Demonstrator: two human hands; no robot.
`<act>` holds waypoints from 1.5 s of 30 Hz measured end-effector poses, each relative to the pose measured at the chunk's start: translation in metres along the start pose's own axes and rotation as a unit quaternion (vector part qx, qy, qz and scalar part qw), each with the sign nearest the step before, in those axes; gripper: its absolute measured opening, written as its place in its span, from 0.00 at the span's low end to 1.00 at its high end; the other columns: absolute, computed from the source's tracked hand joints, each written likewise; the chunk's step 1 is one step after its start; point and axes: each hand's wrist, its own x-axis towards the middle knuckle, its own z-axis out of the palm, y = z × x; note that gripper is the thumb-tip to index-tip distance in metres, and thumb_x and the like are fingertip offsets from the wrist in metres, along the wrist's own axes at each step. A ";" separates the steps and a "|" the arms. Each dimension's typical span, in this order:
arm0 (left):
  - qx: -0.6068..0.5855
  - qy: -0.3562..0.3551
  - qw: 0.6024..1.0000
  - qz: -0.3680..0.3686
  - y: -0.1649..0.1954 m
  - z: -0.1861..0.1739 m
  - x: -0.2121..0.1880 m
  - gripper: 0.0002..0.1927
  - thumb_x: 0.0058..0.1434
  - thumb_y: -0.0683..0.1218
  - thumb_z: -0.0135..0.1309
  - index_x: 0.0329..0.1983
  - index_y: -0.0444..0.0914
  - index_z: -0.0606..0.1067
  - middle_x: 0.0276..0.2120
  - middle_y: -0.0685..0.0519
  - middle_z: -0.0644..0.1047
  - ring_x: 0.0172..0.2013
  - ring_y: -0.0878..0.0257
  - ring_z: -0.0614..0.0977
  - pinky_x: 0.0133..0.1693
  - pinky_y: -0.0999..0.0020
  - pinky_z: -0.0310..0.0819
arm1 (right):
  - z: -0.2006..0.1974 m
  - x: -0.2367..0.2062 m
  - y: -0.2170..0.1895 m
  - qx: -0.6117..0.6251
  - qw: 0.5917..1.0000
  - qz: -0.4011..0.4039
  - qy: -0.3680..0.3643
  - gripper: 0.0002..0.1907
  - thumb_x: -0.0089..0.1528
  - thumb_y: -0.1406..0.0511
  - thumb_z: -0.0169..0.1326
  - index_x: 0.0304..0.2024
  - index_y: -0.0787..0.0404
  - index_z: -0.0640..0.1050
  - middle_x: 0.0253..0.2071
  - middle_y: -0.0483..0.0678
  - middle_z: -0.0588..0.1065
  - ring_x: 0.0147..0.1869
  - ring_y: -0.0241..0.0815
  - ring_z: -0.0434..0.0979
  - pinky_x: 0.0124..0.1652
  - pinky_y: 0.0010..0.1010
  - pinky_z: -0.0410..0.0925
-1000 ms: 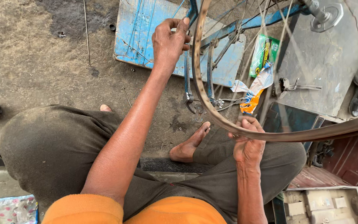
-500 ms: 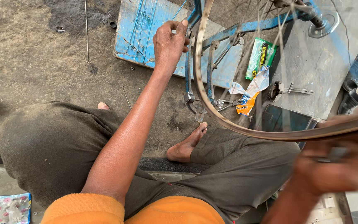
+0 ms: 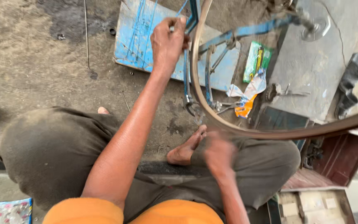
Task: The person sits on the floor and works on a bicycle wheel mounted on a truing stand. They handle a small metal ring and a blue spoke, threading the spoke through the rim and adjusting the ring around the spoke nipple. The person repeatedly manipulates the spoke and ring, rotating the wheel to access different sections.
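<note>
While the left hand [image 3: 168, 43] keeps pinching the blue stand [image 3: 192, 16] beside the wheel rim [image 3: 245, 132] | right hand [image 3: 218, 152] has swung back under the rim, blurred, grip unreadable | rim unmoved

L hand [image 3: 168, 41] grips blue stand [image 3: 192, 25] by wheel rim [image 3: 237, 128]; R hand [image 3: 218, 153] blurred just under rim, grip unclear
</note>
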 end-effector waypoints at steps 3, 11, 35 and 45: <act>0.036 0.010 0.999 0.015 0.009 0.003 0.005 0.22 0.67 0.57 0.52 0.48 0.33 0.80 0.24 0.49 0.84 0.23 0.65 0.87 0.25 0.72 0.79 | 0.032 -0.009 -0.018 0.045 0.993 -0.053 -0.093 0.12 0.60 0.67 0.53 0.45 0.54 0.83 0.35 0.58 0.81 0.43 0.59 0.83 0.40 0.47 0.75; -0.060 -0.037 0.997 0.025 0.023 0.009 -0.009 0.23 0.69 0.56 0.50 0.51 0.32 0.78 0.29 0.48 0.85 0.27 0.65 0.90 0.31 0.69 0.85 | -0.038 0.017 0.010 0.099 0.992 0.029 -0.072 0.14 0.60 0.61 0.62 0.47 0.60 0.82 0.41 0.56 0.82 0.43 0.48 0.84 0.42 0.39 0.74; 0.229 -0.095 0.890 0.382 0.218 0.067 -0.225 0.24 0.79 0.53 0.47 0.68 0.32 0.64 0.64 0.40 0.69 0.61 0.55 0.79 0.61 0.62 0.80 | -0.062 0.131 0.037 0.343 0.931 -0.072 -0.097 0.18 0.65 0.65 0.49 0.56 0.65 0.76 0.33 0.57 0.81 0.37 0.45 0.86 0.38 0.38 0.74; 0.329 -0.071 0.852 0.401 0.215 0.091 -0.231 0.32 0.70 0.48 0.55 0.69 0.29 0.56 0.67 0.36 0.63 0.66 0.49 0.75 0.62 0.61 0.76 | -0.038 0.132 0.036 0.459 0.869 0.010 -0.183 0.23 0.65 0.64 0.48 0.62 0.66 0.70 0.48 0.56 0.80 0.47 0.42 0.85 0.26 0.29 0.77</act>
